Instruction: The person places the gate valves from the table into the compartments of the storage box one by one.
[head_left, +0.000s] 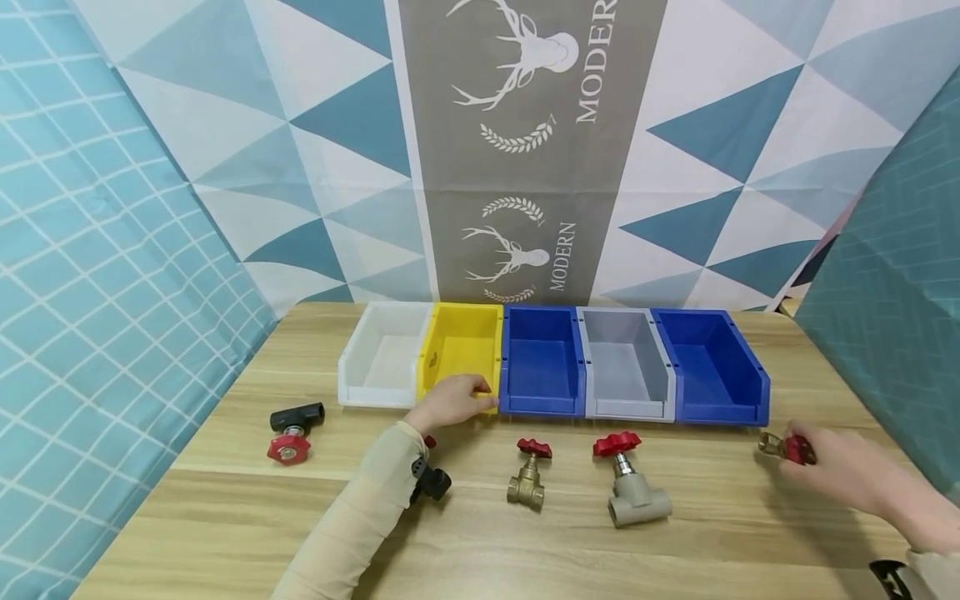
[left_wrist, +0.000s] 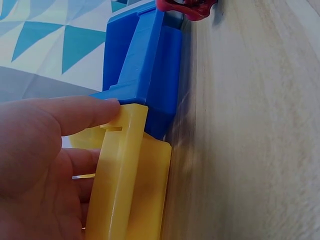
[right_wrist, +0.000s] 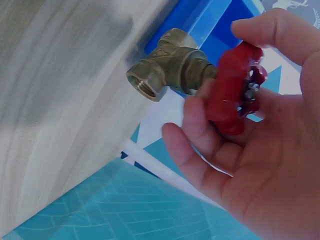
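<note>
My left hand (head_left: 452,402) grips the front lip of a yellow bin (left_wrist: 132,175). In the left wrist view its thumb lies on the bin's corner beside the blue bin (left_wrist: 162,75), and the other fingers are partly hidden behind the front wall. At the right, my right hand (head_left: 843,467) holds a brass gate valve (right_wrist: 172,67) by its red handwheel (right_wrist: 232,90). The valve's body points away from the palm, close to the rightmost blue bin (head_left: 708,367). Under the left forearm lies a partly covered black valve (head_left: 431,482).
A white bin (head_left: 378,398), the middle blue bin (head_left: 542,404) and a grey bin (head_left: 630,408) complete the row against the patterned backdrop. On the wooden table (head_left: 225,500) lie a black valve with red handwheel (head_left: 288,448), a brass valve (head_left: 527,487) and a grey valve (head_left: 636,498).
</note>
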